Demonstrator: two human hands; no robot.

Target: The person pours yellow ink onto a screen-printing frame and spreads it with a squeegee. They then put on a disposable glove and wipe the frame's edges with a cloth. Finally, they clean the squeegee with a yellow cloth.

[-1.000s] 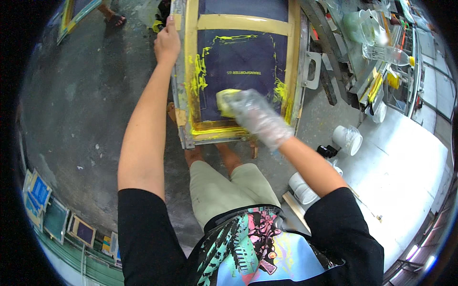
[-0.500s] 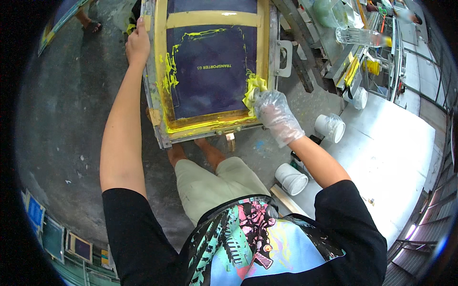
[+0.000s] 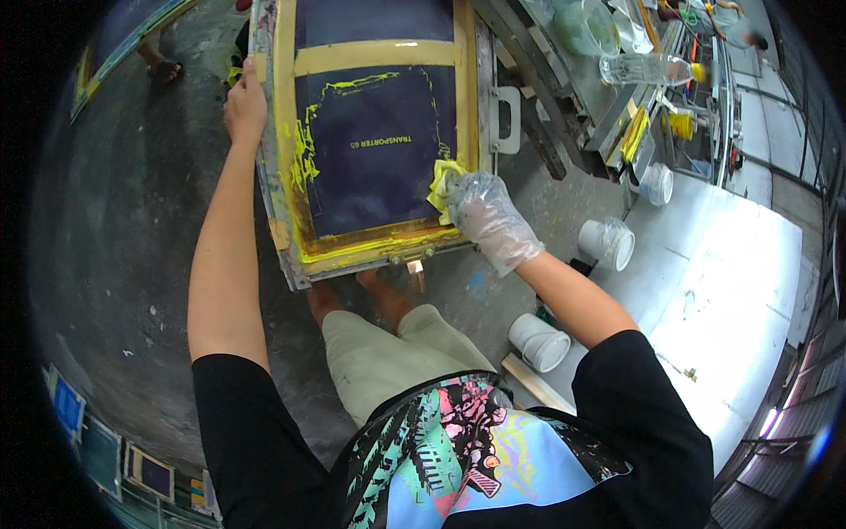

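Note:
A screen printing frame (image 3: 379, 181) with dark mesh and tan tape borders lies in front of me. Bright yellow ink is smeared along its left side, near edge and upper part. My bare left hand (image 3: 246, 110) is closed around the frame's left metal rail. In a clear plastic glove, my right hand (image 3: 489, 216) grips a crumpled yellow-stained rag (image 3: 441, 187) and presses it on the mesh by the lower right corner. The glove and rag hide that corner. On the right side of the frame is a pale handle (image 3: 508, 120).
Metal rails (image 3: 529, 97) run beside the frame, with a clear bottle (image 3: 648, 70) and plastic container (image 3: 586, 29) beyond. White buckets (image 3: 539, 342) stand by a pale sheet (image 3: 705, 273) at right. More framed screens (image 3: 150, 470) are at lower left. Another person's foot (image 3: 166, 70) shows at upper left.
The rag and my right hand have shifted slightly left over the mesh. The frame sits a little lower and further left in the picture. My left hand keeps its hold.

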